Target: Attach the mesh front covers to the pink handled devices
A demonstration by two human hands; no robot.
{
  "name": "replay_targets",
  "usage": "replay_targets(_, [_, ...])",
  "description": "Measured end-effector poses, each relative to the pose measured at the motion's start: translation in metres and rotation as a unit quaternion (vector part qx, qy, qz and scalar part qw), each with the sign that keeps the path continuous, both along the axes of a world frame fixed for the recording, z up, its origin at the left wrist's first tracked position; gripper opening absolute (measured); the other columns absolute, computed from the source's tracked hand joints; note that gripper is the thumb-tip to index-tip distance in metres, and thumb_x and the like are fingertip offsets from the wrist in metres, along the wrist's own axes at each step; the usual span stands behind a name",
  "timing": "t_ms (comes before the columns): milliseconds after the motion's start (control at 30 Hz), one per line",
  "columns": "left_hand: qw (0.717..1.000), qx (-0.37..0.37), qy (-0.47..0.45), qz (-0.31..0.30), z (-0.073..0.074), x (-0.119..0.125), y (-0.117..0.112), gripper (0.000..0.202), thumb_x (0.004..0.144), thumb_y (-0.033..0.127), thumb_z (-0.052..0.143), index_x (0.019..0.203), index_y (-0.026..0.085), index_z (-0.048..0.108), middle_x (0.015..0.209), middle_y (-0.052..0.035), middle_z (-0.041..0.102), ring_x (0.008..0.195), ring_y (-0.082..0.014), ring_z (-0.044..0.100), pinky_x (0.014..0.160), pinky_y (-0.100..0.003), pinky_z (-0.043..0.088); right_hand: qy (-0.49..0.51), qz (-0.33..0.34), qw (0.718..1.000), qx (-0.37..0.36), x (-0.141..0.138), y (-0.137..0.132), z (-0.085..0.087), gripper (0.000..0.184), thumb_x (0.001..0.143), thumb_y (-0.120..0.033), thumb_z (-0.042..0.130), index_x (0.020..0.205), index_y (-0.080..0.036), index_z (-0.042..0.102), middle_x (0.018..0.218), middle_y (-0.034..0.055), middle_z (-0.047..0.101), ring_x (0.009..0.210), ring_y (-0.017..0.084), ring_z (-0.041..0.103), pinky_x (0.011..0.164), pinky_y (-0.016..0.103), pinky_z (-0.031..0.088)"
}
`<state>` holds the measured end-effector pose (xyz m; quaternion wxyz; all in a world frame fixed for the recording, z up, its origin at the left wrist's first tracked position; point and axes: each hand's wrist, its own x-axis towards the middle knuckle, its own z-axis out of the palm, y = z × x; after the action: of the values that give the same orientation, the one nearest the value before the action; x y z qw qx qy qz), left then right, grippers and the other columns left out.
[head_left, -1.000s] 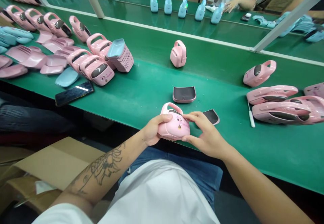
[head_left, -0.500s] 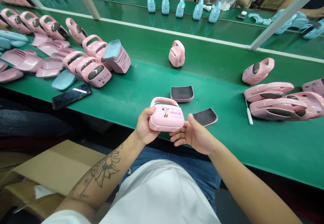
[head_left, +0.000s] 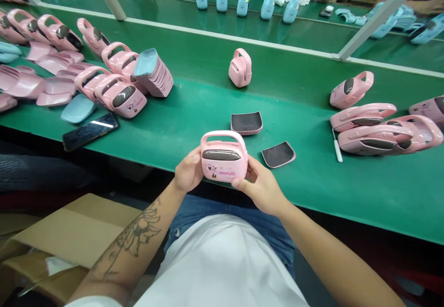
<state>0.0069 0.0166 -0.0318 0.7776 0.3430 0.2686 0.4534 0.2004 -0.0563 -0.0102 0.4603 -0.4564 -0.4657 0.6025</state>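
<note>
I am holding a glossy pink plastic handbag-shaped case point(head_left: 224, 156) upright between my hands, just above the near edge of the smooth green-topped desk point(head_left: 194, 103). My left hand point(head_left: 189, 170) is cupping the case's left side, and my right hand point(head_left: 260, 187) is curling under its right corner, with the thumb pressing on the lower front edge. The case has a rounded body, an arched loop handle, a dark glossy oval window and a small printed cartoon on its face. Just beyond it, two curved pink panels with matte black faces, a farther panel point(head_left: 246, 123) and a nearer panel point(head_left: 278, 154), are lying on the desk. A matching pink case point(head_left: 240, 69) is standing alone farther out. To my left, a stack of nested pale blue plastic shells point(head_left: 152, 73) is sitting beside a row of pink cases point(head_left: 120, 96), and a black glass smartphone point(head_left: 90, 131) is lying near the edge. To my right, a thin white-handled tool point(head_left: 337, 147) is lying beside more pink cases point(head_left: 374, 140).
</note>
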Motion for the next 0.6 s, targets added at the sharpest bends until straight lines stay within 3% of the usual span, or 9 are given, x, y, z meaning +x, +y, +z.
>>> replay_targets(133, [0.986,-0.016,0.076,0.146,0.002,0.013,0.001,0.07,0.085,0.08,0.058,0.093,0.013,0.076,0.097,-0.0152,0.081,0.109,-0.0376,0.076,0.094,-0.048,0.061,-0.194,-0.007,0.977,0.085,-0.001,-0.005,0.002,0.08,0.084,-0.037,0.084,0.154,-0.026,0.048,0.156,0.0107,0.057,0.144,0.032,0.055,0.124,0.053,0.043])
replay_targets(233, [0.962,-0.03,0.124,0.241,-0.001,0.026,-0.003,0.078,0.088,0.087,0.047,0.085,0.014,0.076,0.084,-0.0131,0.08,0.095,-0.0333,0.079,0.081,-0.042,0.063,-0.268,-0.031,0.953,0.137,-0.005,-0.008,-0.001,0.088,0.083,-0.046,0.084,0.157,-0.021,0.044,0.161,0.0164,0.051,0.149,0.034,0.049,0.125,0.056,0.041])
replay_targets(367, [0.946,0.039,0.166,0.276,-0.005,0.03,-0.01,0.084,0.093,0.087,0.037,0.084,0.015,0.078,0.084,-0.0133,0.08,0.085,-0.029,0.079,0.072,-0.036,0.062,-0.275,-0.048,0.946,0.167,-0.01,-0.011,-0.006,0.082,0.087,-0.05,0.081,0.156,-0.022,0.046,0.156,0.0159,0.057,0.144,0.034,0.056,0.12,0.053,0.047])
replay_targets(500, [0.91,0.138,0.213,0.328,-0.003,0.032,-0.017,0.083,0.098,0.082,0.033,0.084,0.015,0.081,0.086,-0.0136,0.081,0.085,-0.0273,0.078,0.074,-0.035,0.059,-0.247,-0.091,0.942,0.206,-0.011,-0.013,-0.01,0.073,0.088,-0.044,0.081,0.152,-0.024,0.052,0.151,0.0132,0.062,0.14,0.033,0.06,0.119,0.049,0.049])
replay_targets(600, [0.899,0.147,0.223,0.347,0.004,0.043,-0.019,0.082,0.099,0.08,0.033,0.085,0.015,0.081,0.085,-0.0129,0.08,0.083,-0.0266,0.077,0.077,-0.036,0.058,-0.255,-0.08,0.944,0.191,-0.006,-0.012,-0.006,0.072,0.091,-0.039,0.077,0.154,-0.024,0.047,0.155,0.0136,0.058,0.143,0.032,0.056,0.121,0.051,0.045])
